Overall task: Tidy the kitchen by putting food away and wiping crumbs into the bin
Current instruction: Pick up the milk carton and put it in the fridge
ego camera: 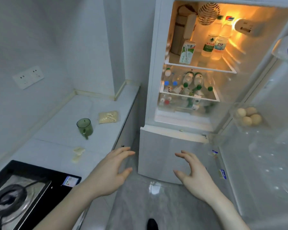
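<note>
Seemingly mid put-away: fridge (156, 80) stands open, both hands (111, 173) (194, 173) empty, fingers spread. Next, I judge, grab the packet (108, 117) at centre-left.

Left grip (114, 170) and right grip (192, 172) outstretched, fingers spread, empty.

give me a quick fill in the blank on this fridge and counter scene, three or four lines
1. The fridge door stands ____.
2. The green cup sits on the ____.
3. The eggs rest in the door ____.
4. Left hand and right hand both hold ____.

Missing words: open; counter; rack; nothing
</note>
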The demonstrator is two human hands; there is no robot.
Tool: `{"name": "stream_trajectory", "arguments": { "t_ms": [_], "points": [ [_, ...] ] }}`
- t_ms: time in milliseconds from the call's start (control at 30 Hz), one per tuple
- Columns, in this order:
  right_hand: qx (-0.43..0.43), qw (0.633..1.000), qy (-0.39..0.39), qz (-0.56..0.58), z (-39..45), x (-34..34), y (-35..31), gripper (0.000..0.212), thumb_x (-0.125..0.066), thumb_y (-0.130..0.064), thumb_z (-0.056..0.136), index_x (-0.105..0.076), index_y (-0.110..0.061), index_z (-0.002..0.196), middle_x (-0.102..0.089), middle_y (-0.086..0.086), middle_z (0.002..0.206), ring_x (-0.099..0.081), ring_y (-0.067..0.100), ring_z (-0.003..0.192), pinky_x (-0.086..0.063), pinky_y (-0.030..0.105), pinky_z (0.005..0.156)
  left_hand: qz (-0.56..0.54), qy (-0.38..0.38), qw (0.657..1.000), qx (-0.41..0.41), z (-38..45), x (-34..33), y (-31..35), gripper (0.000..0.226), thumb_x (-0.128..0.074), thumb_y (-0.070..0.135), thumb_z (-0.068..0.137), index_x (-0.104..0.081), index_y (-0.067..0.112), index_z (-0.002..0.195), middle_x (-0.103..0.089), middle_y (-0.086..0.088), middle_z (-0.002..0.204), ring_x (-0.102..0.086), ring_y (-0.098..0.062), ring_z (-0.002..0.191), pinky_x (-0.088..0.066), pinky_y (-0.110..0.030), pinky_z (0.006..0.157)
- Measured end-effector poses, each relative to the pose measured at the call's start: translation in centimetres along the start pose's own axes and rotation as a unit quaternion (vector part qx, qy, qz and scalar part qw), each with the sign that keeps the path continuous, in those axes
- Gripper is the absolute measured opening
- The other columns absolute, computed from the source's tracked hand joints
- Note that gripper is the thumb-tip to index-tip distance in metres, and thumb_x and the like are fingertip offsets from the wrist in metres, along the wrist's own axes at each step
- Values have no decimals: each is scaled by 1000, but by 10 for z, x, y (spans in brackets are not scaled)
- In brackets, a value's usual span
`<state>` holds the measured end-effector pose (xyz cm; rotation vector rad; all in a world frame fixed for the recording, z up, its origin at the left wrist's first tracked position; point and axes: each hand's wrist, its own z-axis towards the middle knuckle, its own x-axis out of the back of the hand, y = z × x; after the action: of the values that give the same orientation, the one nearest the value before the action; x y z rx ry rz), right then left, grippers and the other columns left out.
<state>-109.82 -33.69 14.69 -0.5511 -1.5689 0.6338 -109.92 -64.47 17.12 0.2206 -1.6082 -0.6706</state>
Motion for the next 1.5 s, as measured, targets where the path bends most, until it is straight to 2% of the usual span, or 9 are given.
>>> {"name": "stream_trajectory", "arguments": {
  "t_ms": [433,533,633,700,833,933,1167,1367,1500],
  "points": [
    [15,999,30,-32,-124,81,66,46,-71,-39,91,-52,-49,132,-33,-33,150,-31,-8,142,-26,17,111,-46,8,999,-26,-40,-78,110,48,-60,42,99,-47,44,145,-35,29,154,-30,6,144,-19,-11,114],
    [31,997,-14,-65,-142,98,94,46,-67,-41,93,-49,-46,135,-29,-34,149,-29,-8,142,-24,14,110,-48,22,998,-23,-42,-100,149,49,-62,40,98,-48,42,145,-36,28,152,-32,6,143,-15,3,105],
    [18,986,-100,-133,-146,100,128,61,-62,-42,95,-38,-35,150,-23,-16,161,-26,7,150,-22,18,116,-51,35,998,-5,-46,-125,183,48,-63,36,98,-50,37,145,-41,23,152,-36,1,141,-16,11,91],
    [-16,976,-148,-156,-143,96,145,73,-59,-40,95,-25,-28,158,-17,-3,168,-22,18,153,-22,26,121,-53,44,998,5,-52,-139,199,47,-63,35,98,-51,37,144,-42,21,152,-39,-1,141,-19,9,94],
    [-66,956,-225,-176,-136,85,167,78,-60,-41,95,-24,-15,158,-28,10,163,-28,30,150,-27,34,121,-48,60,996,36,-75,-161,217,47,-61,40,98,-49,42,143,-42,24,153,-39,0,142,-30,-19,114],
    [-70,948,-231,-207,-130,68,171,80,-62,-45,92,-26,-10,154,-37,12,157,-33,34,145,-29,39,119,-39,82,993,70,-98,-165,224,46,-61,41,98,-49,43,142,-44,25,151,-41,1,140,-32,-24,116],
    [-70,951,-234,-189,-122,29,142,70,-60,-36,86,-37,-5,144,-20,26,155,-14,41,148,-22,37,122,-4,129,983,131,-135,-159,243,46,-63,34,98,-52,36,143,-46,19,152,-41,-3,140,-24,-14,111],
    [58,957,-261,-110,-132,23,99,78,-61,-38,89,-28,-21,158,8,15,169,9,32,156,-8,36,126,4,191,971,143,-147,-137,263,45,-65,33,97,-54,38,140,-50,21,148,-45,-2,137,-30,-18,112],
    [179,938,-288,-68,-148,37,87,65,-62,-42,92,-39,-29,151,-11,0,168,-13,16,155,-16,25,122,-27,269,956,115,-148,-118,290,41,-67,29,96,-59,37,136,-56,27,140,-48,10,130,-37,-15,109]
  ]
}}
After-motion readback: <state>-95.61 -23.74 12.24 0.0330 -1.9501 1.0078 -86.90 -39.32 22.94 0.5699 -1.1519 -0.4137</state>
